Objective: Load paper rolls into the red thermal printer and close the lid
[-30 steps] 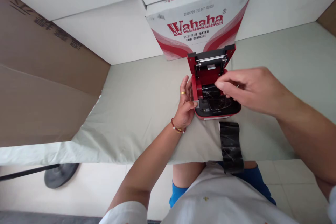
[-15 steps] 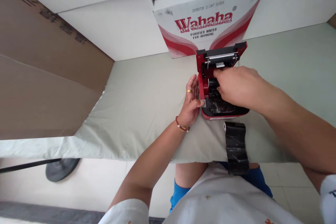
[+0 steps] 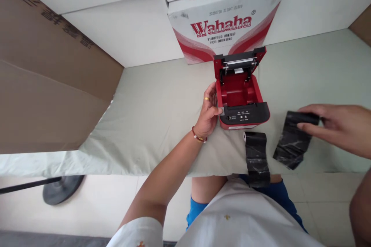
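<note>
A small red and black printer (image 3: 243, 112) stands on the cloth with its lid (image 3: 239, 63) tilted up and its red roll bay showing bare. My left hand (image 3: 210, 108) grips the printer's left side, thumb on the grey tab at the front corner. To the right of the printer, my right hand (image 3: 321, 121) pinches a black roll (image 3: 295, 135) whose loose end trails down toward the cloth. A second black roll (image 3: 255, 154), with a white core, lies just in front of the printer. Its unrolled strip hangs over the table's front edge.
Behind the printer stands a white and red Wahaha carton (image 3: 226, 23), against white boxes (image 3: 116, 31). A large brown cardboard box (image 3: 52, 85) fills the left side. Pale green cloth (image 3: 150, 115) covers the table. A black round base (image 3: 62, 191) is on the floor.
My right hand has drawn the black roll out of the printer's bay and carried it to the right. My left hand has stayed on the printer.
</note>
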The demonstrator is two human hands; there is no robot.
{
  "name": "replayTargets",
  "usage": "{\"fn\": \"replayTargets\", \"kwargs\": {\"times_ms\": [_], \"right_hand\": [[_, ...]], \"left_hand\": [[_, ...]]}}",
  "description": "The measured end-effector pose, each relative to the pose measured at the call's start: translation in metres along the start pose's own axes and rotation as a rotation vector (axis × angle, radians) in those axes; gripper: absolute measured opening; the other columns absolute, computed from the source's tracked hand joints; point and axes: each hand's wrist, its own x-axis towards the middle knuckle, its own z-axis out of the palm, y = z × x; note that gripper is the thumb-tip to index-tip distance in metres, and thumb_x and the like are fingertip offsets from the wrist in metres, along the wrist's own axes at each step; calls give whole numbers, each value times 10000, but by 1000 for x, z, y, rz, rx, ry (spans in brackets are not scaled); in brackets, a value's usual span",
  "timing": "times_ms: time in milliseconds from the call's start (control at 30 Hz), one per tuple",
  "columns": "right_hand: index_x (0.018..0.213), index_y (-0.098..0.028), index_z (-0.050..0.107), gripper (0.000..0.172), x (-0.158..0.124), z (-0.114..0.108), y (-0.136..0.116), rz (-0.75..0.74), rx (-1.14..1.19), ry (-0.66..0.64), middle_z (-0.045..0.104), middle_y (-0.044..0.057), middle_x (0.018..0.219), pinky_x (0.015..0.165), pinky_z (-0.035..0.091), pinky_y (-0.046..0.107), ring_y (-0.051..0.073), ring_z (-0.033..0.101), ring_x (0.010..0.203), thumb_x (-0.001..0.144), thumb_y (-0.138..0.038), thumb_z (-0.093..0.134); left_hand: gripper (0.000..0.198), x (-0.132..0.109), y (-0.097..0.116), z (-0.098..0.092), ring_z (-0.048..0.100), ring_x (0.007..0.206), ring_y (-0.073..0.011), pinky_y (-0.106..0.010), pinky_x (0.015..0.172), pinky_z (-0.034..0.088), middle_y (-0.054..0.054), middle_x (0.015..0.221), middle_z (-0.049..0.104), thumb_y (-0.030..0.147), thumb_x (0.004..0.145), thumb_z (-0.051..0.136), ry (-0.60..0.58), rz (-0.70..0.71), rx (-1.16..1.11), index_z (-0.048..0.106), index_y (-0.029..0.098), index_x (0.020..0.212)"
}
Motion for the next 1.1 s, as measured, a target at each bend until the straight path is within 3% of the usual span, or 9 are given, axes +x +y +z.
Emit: {"fn": "replayTargets", "kwargs": {"times_ms": [133,333,400,500,633,700,800,900,1100], "right_hand": [[1155,-329,830,401,-9,35,-36,-64,-65,-38,846,111,1173,622,603,485,312,800,810,1052,-633,590],[1192,-275,817,245,-24,82,-85,-51,13,-129,821,81,1223,630,654,397,250,809,817,1013,-370,681],[1202,-274,824,248,-26,84,-90,-59,45,-170,820,81,1206,640,666,390,249,810,823,992,-321,700],[1243,-327,829,256,-20,59,-100,-128,250,-275,803,59,1151,659,670,342,211,787,807,1022,-367,708],[1297,-436,840,344,20,8,-112,-78,415,-179,693,6,883,428,455,278,128,584,558,1003,-594,757],[1254,-414,873,405,51,0,-114,-9,286,-76,603,-12,770,471,423,315,130,515,553,937,-656,809],[1219,-350,896,378,97,16,-108,96,124,-81,642,-23,730,593,450,346,149,541,609,881,-516,871],[1194,-353,893,348,130,48,-96,56,48,-135,767,-26,787,635,458,347,178,625,653,849,-373,848],[1134,-389,894,312,154,70,-95,31,-295,-164,829,21,881,623,436,381,275,699,746,832,-394,820]], "left_hand": [[990,0,1,-1,395,1682,-352,-527,1363,377,-52,1781,449,657,714,942,-1,-2,9,522,398,1572],[958,-1,1,-3,397,1682,-352,-538,1352,394,-48,1788,436,675,748,908,-11,4,44,512,408,1579],[962,-1,2,-3,408,1674,-356,-542,1356,391,-49,1783,441,671,738,913,0,-2,43,521,406,1576],[958,-1,4,-1,407,1674,-357,-541,1357,389,-50,1775,456,663,735,921,6,-7,41,529,405,1570],[952,-1,3,1,405,1678,-353,-539,1369,372,-55,1766,471,651,728,930,5,9,11,539,393,1557],[958,0,2,1,412,1673,-358,-546,1373,363,-60,1764,475,640,713,940,13,8,-2,545,389,1549],[930,-1,2,1,400,1680,-358,-557,1378,345,-60,1774,463,635,740,922,9,8,3,539,387,1551],[910,-1,3,0,399,1681,-355,-552,1378,338,-54,1790,444,627,769,907,-3,11,5,529,387,1561],[940,0,-4,-2,399,1680,-369,-546,1371,342,-44,1789,445,633,768,914,-24,26,5,509,394,1582]]}}
